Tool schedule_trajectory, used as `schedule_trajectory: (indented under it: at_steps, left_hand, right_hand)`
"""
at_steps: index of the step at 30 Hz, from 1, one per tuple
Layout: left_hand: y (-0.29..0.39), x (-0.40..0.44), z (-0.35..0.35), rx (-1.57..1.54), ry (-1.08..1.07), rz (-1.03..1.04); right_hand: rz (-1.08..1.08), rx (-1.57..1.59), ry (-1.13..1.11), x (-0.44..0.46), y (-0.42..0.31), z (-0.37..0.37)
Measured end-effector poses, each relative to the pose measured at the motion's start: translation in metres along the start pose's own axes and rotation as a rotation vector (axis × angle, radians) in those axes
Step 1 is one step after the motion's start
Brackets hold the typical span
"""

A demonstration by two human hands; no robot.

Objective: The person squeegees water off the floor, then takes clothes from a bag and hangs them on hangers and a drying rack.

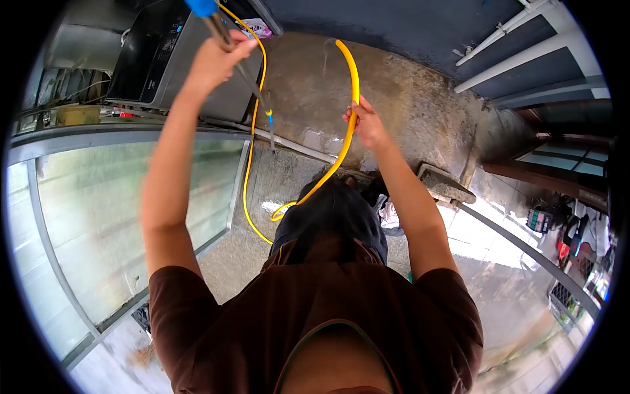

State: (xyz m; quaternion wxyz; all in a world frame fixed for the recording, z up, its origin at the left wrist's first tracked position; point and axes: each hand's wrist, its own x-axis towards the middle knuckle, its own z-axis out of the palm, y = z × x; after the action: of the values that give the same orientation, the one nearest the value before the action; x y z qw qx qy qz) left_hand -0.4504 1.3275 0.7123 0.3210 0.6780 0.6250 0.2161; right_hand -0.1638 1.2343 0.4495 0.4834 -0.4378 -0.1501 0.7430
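I see right hand [367, 126], fingers wrapped round yellow hose [355, 71]; left hand [211, 64], fingers gripping blue-topped pole [250, 78], exact type unclear from here.

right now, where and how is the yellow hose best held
Probably a little back from the free end, coming from the right, fingers wrapped round, as the right hand has it. The hose is slim and round there, held up, with its tip curving off to the left.
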Motion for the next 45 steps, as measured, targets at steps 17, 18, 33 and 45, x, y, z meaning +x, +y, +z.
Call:
schedule_trajectory:
  at_steps: [17, 18, 33, 45]
  left_hand:
    - [-0.107, 0.06, 0.261, 0.01, -0.138, 0.209]
    - [-0.121, 0.06, 0.268, -0.1, -0.164, 0.233]
    - [-0.169, 0.134, 0.321, -1.497, 0.274, -1.086]
    - [-0.164, 0.184, 0.364, -0.988, 0.1, -0.994]
  right_hand:
    - [-0.386, -0.454, 0.074, -0.019, -0.028, 0.07]
    - [-0.394, -0.441, 0.14, -0.021, -0.032, 0.072]
    - [-0.418, -0.559, 0.333, -0.031, -0.062, 0.092]
    - [-0.318, -0.491, 0.389, 0.01, -0.105, 0.042]
